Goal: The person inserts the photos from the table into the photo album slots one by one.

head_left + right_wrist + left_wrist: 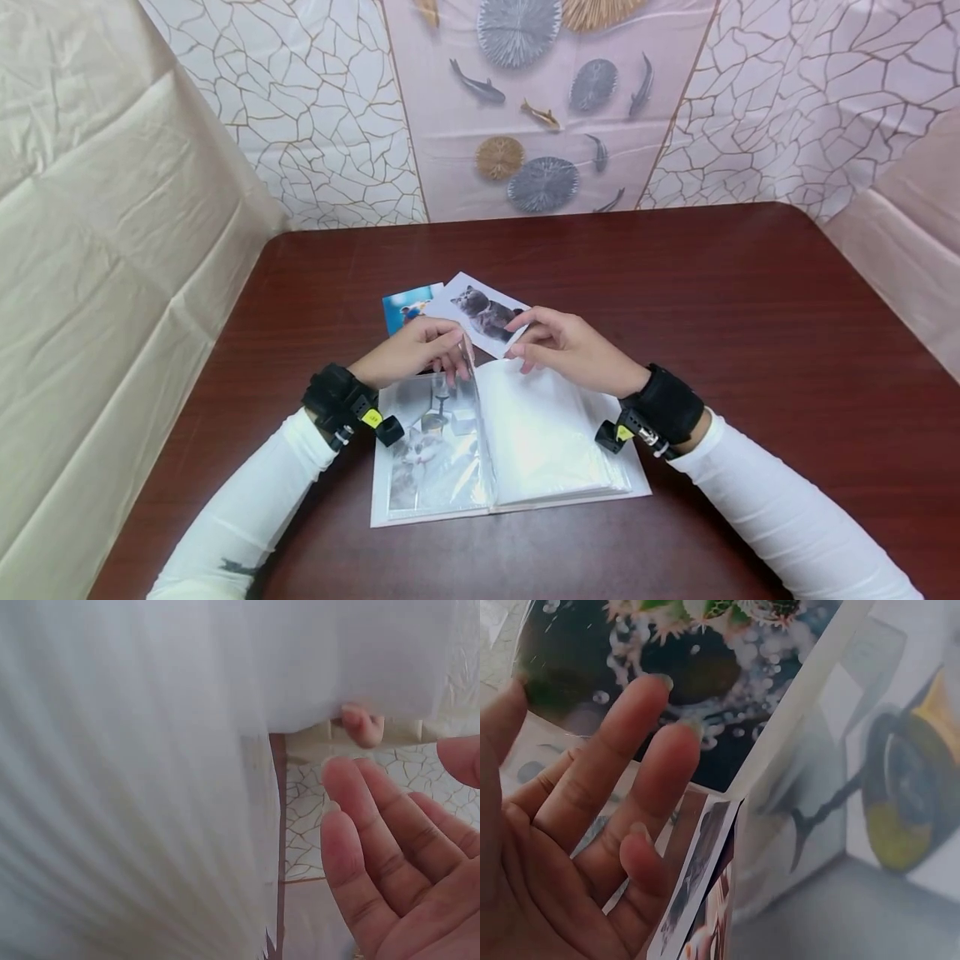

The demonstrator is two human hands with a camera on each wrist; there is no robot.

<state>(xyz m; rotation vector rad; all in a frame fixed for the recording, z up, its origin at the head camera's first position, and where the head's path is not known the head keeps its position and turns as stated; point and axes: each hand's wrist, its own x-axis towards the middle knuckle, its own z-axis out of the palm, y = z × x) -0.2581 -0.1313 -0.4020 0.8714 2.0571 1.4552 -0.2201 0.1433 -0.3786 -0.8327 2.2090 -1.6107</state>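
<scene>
An open photo album (637, 479) with a white cover and clear sleeves lies on the table. My left hand (412, 354) pinches the top edge of a raised page (471, 354) near the spine; its other fingers hang loose below. On that page, the left wrist view shows a dark photo of a plant and water splashes (697, 682). The left-hand sleeve holds a pale picture with a glass (438, 417). My right hand (573, 350) hovers at the top of the white right-hand pages (540, 433), fingers relaxed, thumb apart in the right wrist view.
Behind the album lie a cat picture (480, 312) and, partly under it, a blue picture (397, 312). The dark red wooden table (712, 283) ends at a patterned backdrop (337, 125). Cream cloth (112, 250) hangs at the left.
</scene>
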